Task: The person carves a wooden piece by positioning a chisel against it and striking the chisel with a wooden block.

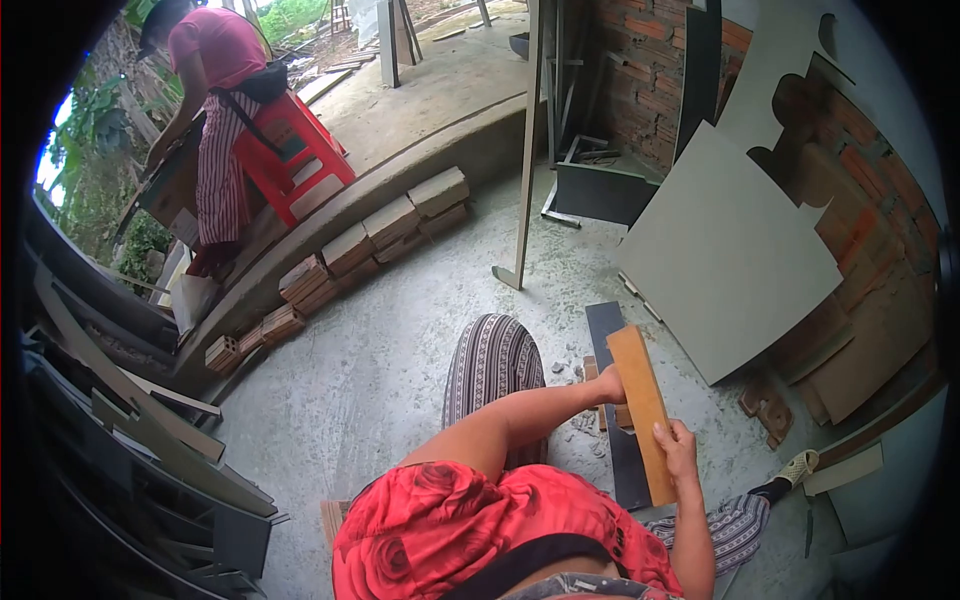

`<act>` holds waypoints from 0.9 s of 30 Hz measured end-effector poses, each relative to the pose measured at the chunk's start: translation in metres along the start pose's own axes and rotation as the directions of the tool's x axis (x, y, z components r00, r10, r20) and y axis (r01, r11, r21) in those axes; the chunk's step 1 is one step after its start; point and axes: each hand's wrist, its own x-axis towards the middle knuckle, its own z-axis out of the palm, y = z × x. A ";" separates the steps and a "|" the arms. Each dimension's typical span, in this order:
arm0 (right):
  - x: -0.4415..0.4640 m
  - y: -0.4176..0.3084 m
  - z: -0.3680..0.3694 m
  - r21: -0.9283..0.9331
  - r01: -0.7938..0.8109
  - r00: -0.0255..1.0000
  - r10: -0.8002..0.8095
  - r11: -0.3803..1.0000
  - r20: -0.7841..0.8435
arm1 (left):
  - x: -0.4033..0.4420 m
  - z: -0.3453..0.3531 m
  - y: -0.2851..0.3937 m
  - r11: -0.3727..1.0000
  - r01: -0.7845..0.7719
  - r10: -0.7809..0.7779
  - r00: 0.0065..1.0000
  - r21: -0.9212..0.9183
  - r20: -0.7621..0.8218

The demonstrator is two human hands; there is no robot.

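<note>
A flat orange-brown wooden board (642,415) is held lengthwise between my hands, above a dark strip (604,330) lying on the floor. My left hand (612,386) grips the board's left edge near its far end, its fingers partly hidden behind the wood. On the right edge, lower down, my right hand (676,448) is closed with the thumb on top of the board. Beneath the board, bricks (598,392) show beside the dark strip, with grey rubble around them.
A large grey panel (730,255) leans at the right. A thin upright post (528,150) stands ahead. Bricks (350,248) line the ledge. Another person (222,50) bends beside a red stool (300,165) at the upper left. Stacked panels (150,430) lie at the left.
</note>
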 end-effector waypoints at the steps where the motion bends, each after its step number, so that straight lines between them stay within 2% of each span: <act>1: 0.000 0.001 0.000 -0.025 0.020 1.000 -0.020 0.999 -0.001 | -0.001 0.002 0.001 0.999 0.035 -0.035 0.999 0.028 0.016; 4: -0.002 0.005 0.006 -0.037 0.029 1.000 -0.029 0.999 0.012 | 0.001 0.006 -0.003 0.995 0.085 -0.086 0.996 0.050 0.014; 5: -0.002 0.005 0.007 -0.027 0.039 0.999 -0.038 0.999 0.015 | 0.000 0.006 -0.003 0.998 0.036 -0.034 0.998 0.042 -0.048; 10: 0.000 0.004 0.008 -0.016 0.064 0.998 -0.064 0.998 0.015 | 0.003 -0.006 0.009 0.991 0.094 -0.096 0.995 0.096 0.014; 12: 0.003 0.009 0.007 0.032 0.056 0.998 -0.057 0.998 0.026 | 0.005 -0.008 0.011 0.991 0.102 -0.105 0.994 0.088 0.028; 14: 0.005 0.011 0.007 0.073 0.033 0.998 -0.037 0.997 0.044 | 0.006 -0.012 0.019 0.980 0.176 -0.179 0.983 0.091 0.024; 18: 0.004 0.009 0.007 0.144 -0.009 0.998 -0.001 0.990 0.069 | 0.007 -0.012 0.019 0.986 0.146 -0.148 0.989 0.085 0.022; 21: 0.004 0.010 0.007 0.169 0.027 0.998 -0.035 0.985 0.045 | 0.009 -0.010 0.016 0.979 0.162 -0.170 0.984 0.127 0.051; 23: -0.001 0.002 0.007 0.183 0.009 0.999 -0.015 0.983 0.034 | 0.012 -0.009 0.013 0.957 0.212 -0.245 0.956 0.199 0.164; 27: -0.001 0.003 0.007 0.245 0.016 1.000 -0.020 0.969 0.013 | 0.009 -0.026 0.034 0.962 0.265 -0.271 0.954 0.066 0.126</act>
